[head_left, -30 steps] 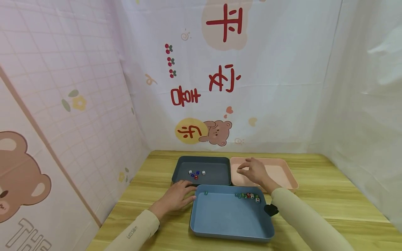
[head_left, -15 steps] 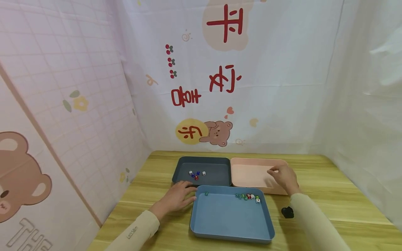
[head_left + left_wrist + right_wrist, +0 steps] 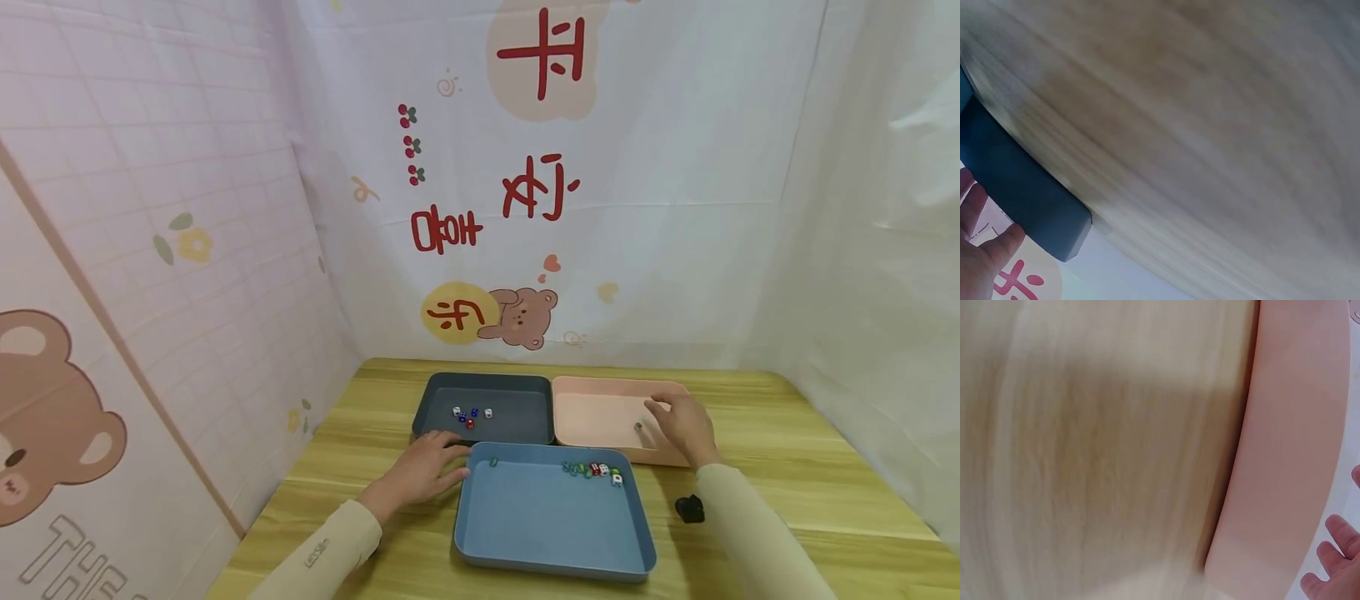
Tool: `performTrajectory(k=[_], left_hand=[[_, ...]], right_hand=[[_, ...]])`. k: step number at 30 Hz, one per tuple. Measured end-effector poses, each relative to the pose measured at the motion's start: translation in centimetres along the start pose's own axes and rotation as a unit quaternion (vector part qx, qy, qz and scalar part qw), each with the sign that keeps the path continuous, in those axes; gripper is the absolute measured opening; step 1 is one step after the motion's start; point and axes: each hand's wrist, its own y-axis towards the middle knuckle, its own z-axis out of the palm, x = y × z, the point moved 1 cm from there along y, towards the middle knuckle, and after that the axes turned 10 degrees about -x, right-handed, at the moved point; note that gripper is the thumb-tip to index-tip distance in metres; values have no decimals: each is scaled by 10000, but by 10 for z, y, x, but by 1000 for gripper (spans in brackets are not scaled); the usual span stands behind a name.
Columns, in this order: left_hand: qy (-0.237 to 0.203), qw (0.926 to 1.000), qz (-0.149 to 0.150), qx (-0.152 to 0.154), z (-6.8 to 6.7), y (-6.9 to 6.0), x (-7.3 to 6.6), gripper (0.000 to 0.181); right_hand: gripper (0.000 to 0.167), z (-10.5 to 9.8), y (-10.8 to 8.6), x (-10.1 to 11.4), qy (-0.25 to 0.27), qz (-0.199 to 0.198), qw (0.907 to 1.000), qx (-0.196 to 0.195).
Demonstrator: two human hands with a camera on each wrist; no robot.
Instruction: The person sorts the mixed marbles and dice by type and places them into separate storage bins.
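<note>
My right hand hovers over the right side of the pink tray, fingers loosely bent with nothing visible between them. In that tray, left of the fingertips, is a small greenish piece, too small to identify. My left hand has its fingers extended at the left rim of the blue tray, near the front edge of the dark tray. Along the blue tray's far side sit several green pieces, a red die and white dice. Another green piece lies at its far left corner.
White dice, blue dice and a red die lie in the dark tray. A black object shows beside the right sleeve, above the wooden table. Printed cloth hangs behind.
My right hand has moved right across the pink tray, and its fingers have parted. The small greenish piece now shows in that tray. My left hand stays in place.
</note>
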Motion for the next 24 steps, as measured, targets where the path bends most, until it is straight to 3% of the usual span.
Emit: performTrajectory(k=[8,24], left_hand=[[32,9999,-59,85,0,0,1,42],[94,9999,-18,83,0,0,1,41]], right_hand=[[40,-2,-1,-3,-206,63,9997,70],[38,3,8,9,184,-44,9997,169]])
